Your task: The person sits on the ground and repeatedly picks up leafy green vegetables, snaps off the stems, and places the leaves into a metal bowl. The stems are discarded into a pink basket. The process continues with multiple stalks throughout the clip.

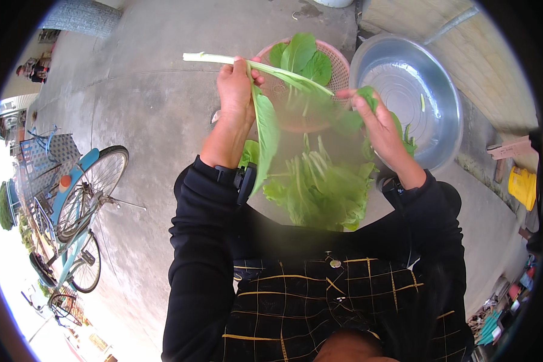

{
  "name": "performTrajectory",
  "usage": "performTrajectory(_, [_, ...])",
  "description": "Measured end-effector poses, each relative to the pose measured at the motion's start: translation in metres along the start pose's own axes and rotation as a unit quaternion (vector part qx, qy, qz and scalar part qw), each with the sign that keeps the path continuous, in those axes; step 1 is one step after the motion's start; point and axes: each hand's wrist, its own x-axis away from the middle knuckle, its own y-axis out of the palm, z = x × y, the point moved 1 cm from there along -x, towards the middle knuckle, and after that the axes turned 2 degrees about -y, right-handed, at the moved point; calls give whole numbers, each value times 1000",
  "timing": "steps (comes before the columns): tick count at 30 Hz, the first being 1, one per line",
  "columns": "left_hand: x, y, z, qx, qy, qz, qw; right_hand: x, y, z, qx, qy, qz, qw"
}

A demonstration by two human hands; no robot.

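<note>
My left hand is closed around a long pale green stalk of a leafy vegetable. From this grip a large leaf hangs down past my wrist, while the stalk's thinner end points towards my other hand. My right hand pinches a green leaf near that end. Below both hands, a pile of leafy greens lies on the ground between my legs, its stems pointing away from me. Beyond them, a pink plastic basket holds several green leaves. A blurred patch hides part of the middle.
A large metal basin stands right of the basket, a small green piece inside it. More greens show beside my right wrist. A blue bicycle is parked on the concrete floor at left. A yellow container sits far right.
</note>
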Motion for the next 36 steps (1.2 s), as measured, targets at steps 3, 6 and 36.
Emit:
performTrajectory(3, [4, 10, -8, 29, -17, -26, 999, 3, 9, 14, -169, 181, -53, 967])
performTrajectory(6, [5, 12, -11, 37, -24, -29, 999, 9, 12, 19, -224, 290, -157, 917])
performTrajectory(36, [56, 47, -46, -33, -89, -281, 955, 5, -7, 22, -237, 285, -121, 921])
